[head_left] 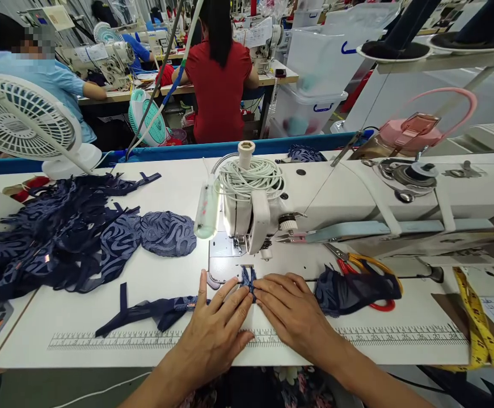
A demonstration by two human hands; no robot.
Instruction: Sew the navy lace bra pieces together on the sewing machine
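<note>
Both my hands lie on the white sewing table just in front of a sewing machine point(247, 221). My left hand point(219, 320) is spread, fingertips pressing on a small strip of navy lace fabric point(248, 277). My right hand point(291, 309) lies flat, fingers stretched, its tips touching the strip's other side. Part of the strip is hidden under the fingers. Left of my left hand lies a navy mesh piece with straps point(157, 313), one end running under that hand. Right of my right hand rests a navy lace cup point(353, 290), partly over orange-and-red-handled scissors point(366, 263).
A pile of navy lace pieces point(59, 232) covers the table's left, below a white fan point(25, 116). A yellow tape measure point(476, 328) hangs at the right edge. Thread cones point(404, 34) stand upper right. A person in red point(219, 85) and others sit ahead.
</note>
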